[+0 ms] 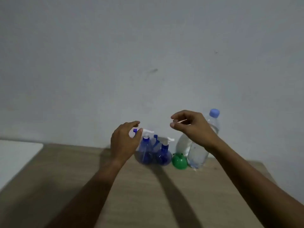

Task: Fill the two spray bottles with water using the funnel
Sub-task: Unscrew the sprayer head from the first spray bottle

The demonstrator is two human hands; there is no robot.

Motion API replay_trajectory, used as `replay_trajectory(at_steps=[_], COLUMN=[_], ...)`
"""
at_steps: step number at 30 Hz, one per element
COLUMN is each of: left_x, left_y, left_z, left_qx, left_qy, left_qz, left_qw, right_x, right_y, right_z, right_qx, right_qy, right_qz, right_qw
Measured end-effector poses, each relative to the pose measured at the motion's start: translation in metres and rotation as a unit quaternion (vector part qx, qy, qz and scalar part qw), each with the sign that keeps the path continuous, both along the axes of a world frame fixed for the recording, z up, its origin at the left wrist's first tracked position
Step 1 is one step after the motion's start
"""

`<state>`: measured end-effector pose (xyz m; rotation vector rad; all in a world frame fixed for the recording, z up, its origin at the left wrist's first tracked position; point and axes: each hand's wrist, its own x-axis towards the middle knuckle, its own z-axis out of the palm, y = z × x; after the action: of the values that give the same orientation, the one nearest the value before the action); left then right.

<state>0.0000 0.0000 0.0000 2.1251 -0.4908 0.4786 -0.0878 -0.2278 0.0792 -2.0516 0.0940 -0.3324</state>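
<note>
Two round blue spray bottles with white trigger heads stand side by side at the back of the wooden table: the left spray bottle [144,153] and the right spray bottle [163,156]. My left hand [125,142] hovers at the left bottle's spray head, fingers curled and apart, partly hiding it. A green funnel [179,161] lies on the table just right of the bottles. Behind it stands a clear water bottle [197,155] with a light blue cap. My right hand [190,125] floats in front of the water bottle's upper part, fingers apart and holding nothing.
The wooden table [148,195] runs up to a plain grey wall [148,63]. A white surface [16,155] sits at the left edge. The arms cast dark shadows across the tabletop.
</note>
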Motion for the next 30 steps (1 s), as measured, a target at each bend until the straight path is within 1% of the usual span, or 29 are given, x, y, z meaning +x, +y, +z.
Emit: replay_trajectory(at_steps=[1,3,6,9,12,15,18,21,25,28,30], left_x=[0.004,0.010,0.012,0.019,0.028,0.040,0.048,0.046,0.034,0.010,-0.014], left_y=[0.006,0.013,0.014,0.004,-0.004,-0.006,-0.006,-0.005,0.005,0.016,0.022], left_z=[-0.017,-0.048,-0.088,-0.101,-0.104,-0.111,-0.116,-0.115,-0.118,-0.121,-0.128], left_qx=[-0.020,-0.020,-0.023,-0.020,-0.068,-0.079,-0.075,-0.095,-0.145,-0.177,-0.177], left_qy=[0.013,0.044,0.128,0.215,0.289,0.312,0.325,0.328,0.300,0.317,0.324], left_qz=[0.008,0.023,0.007,-0.028,-0.072,-0.114,-0.146,-0.157,-0.157,-0.159,-0.154], left_qw=[1.000,0.999,0.992,0.976,0.952,0.940,0.932,0.927,0.930,0.918,0.917], right_x=[0.012,0.035,0.066,0.096,0.122,0.139,0.148,0.151,0.135,0.102,0.071], right_y=[0.004,0.010,0.022,0.029,0.034,0.038,0.045,0.050,0.056,0.061,0.064], right_z=[-0.018,-0.049,-0.086,-0.101,-0.109,-0.113,-0.116,-0.117,-0.110,-0.106,-0.110], right_qx=[-0.028,-0.087,-0.137,-0.194,-0.224,-0.263,-0.336,-0.383,-0.376,-0.353,-0.332], right_qy=[0.019,0.035,0.039,0.047,0.079,0.097,0.121,0.113,0.075,0.049,0.048], right_qz=[-0.001,-0.008,0.000,0.034,0.071,0.097,0.113,0.116,0.140,0.135,0.136], right_qw=[0.999,0.996,0.990,0.979,0.969,0.955,0.927,0.909,0.913,0.925,0.932])
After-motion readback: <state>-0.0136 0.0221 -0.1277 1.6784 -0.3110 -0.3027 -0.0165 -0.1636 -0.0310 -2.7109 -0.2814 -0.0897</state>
